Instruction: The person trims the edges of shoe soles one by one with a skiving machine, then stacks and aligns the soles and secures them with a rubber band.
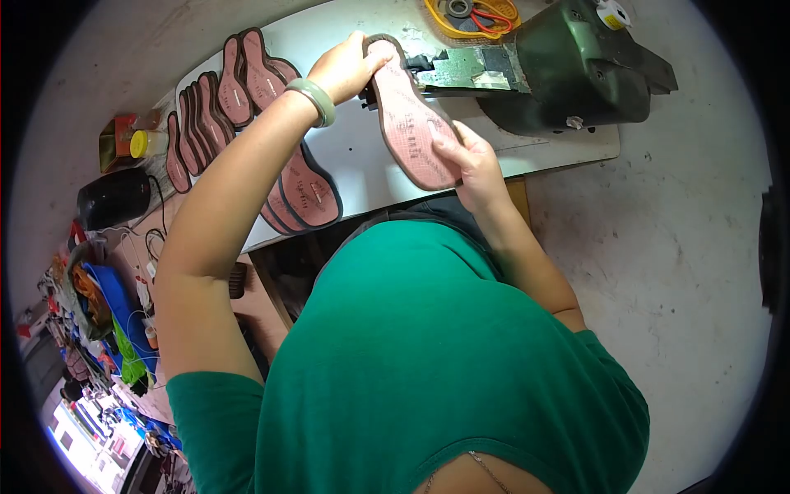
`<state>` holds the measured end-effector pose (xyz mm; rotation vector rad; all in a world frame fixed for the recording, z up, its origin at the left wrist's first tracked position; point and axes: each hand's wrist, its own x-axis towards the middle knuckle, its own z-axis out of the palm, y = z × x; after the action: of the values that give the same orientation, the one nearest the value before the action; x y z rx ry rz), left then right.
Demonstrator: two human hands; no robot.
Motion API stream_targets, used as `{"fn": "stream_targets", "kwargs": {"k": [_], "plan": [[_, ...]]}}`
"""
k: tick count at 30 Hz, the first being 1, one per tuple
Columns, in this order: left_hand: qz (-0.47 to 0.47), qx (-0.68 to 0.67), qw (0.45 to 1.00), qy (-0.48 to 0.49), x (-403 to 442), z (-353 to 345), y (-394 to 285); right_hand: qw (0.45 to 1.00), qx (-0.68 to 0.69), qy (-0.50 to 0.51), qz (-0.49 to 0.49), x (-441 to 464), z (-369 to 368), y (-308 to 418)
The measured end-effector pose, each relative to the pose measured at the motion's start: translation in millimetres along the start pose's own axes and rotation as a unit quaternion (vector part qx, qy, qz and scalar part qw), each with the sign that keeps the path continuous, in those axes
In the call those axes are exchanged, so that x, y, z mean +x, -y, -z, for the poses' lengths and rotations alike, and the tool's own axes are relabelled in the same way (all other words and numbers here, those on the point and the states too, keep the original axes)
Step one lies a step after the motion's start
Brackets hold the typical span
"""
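A pink insole with a dark edge [407,123] is held up between both hands, its printed face toward the camera. My left hand [344,69], below a pale bangle [315,100], grips its narrow top end with the thumb on the pink face. My right hand [476,163] holds the wide lower end at its right edge, thumb on top. Just behind the insole's upper part is the arm of a dark green machine [473,70]. More pink insoles [309,193] lie overlapped on the white table [355,169], partly hidden under my left forearm.
Further insoles [234,82] are fanned out at the table's far left. A yellow basket [469,34] with red-handled scissors stands behind the machine. Left of the table are a yellow-lidded jar [148,144] and a black object [113,199]. A lower pinkish surface [259,309] lies beside the table.
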<state>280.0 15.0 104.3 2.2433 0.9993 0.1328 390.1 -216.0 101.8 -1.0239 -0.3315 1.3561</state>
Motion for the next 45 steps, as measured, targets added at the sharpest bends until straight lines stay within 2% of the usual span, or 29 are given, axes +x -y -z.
{"fn": "stream_targets", "kwargs": {"k": [9,13,16,17,19,21,23,24,26,27,30,31,32,33,35,36,39,40,42,43,44,45], "plan": [[-0.015,-0.008,0.999,-0.049,38,-7,27,0.999,-0.022,0.002,0.03,37,5,-9],[-0.026,-0.064,0.994,-0.087,49,-19,54,0.999,-0.038,-0.016,0.031,47,-5,-10],[0.028,-0.282,0.959,-0.008,31,-8,55,0.998,-0.054,-0.011,0.034,51,-25,-15],[0.035,-0.283,0.958,-0.019,18,-8,65,0.996,-0.085,0.009,0.017,49,-33,-23],[0.05,-0.254,0.945,-0.198,-16,-12,81,0.988,-0.145,0.046,-0.013,52,-48,-41],[0.175,-0.37,0.886,-0.216,-68,-2,95,0.984,-0.163,0.064,-0.02,72,-68,-66],[0.218,-0.277,0.887,-0.297,-106,-25,158,0.969,-0.231,0.082,-0.028,102,-94,-86],[0.222,-0.304,0.872,-0.313,-126,-30,172,0.955,-0.282,0.088,-0.029,123,-110,-90],[0.233,-0.33,0.853,-0.331,-162,-39,177,0.976,-0.161,0.149,-0.001,160,-143,-95],[0.244,-0.325,0.852,-0.33,-179,-40,170,0.975,-0.162,0.153,-0.009,171,-147,-103],[0.262,-0.314,0.85,-0.331,-214,-41,159,0.933,-0.346,0.087,0.046,190,-154,-127],[0.261,-0.315,0.847,-0.341,-221,-46,157,0.932,-0.347,0.091,0.045,183,-149,-138],[0.26,-0.317,0.842,-0.35,-226,-54,156,0.866,-0.468,0.117,0.132,162,-136,-153],[0.258,-0.318,0.839,-0.359,-229,-61,155,0.777,-0.574,0.139,0.217,142,-122,-168],[0.252,-0.326,0.836,-0.363,-230,-69,146,0.693,-0.634,0.188,0.287,103,-102,-207],[0.244,-0.332,0.834,-0.367,-229,-73,142,0.693,-0.634,0.189,0.288,93,-101,-207],[0.23,-0.333,0.833,-0.377,-227,-83,134,0.626,-0.712,0.23,0.222,72,-107,-203],[0.221,-0.332,0.834,-0.381,-224,-85,133,0.627,-0.711,0.228,0.223,72,-105,-204],[0.208,-0.332,0.836,-0.384,-218,-87,125,0.678,-0.661,0.216,0.237,78,-96,-201],[0.218,-0.376,0.828,-0.354,-217,-85,120,0.702,-0.635,0.211,0.244,79,-91,-200],[0.229,-0.419,0.817,-0.322,-216,-81,113,0.702,-0.635,0.209,0.245,76,-89,-190],[0.239,-0.461,0.804,-0.289,-217,-76,107,0.716,-0.603,0.244,0.254,67,-91,-171]]}}
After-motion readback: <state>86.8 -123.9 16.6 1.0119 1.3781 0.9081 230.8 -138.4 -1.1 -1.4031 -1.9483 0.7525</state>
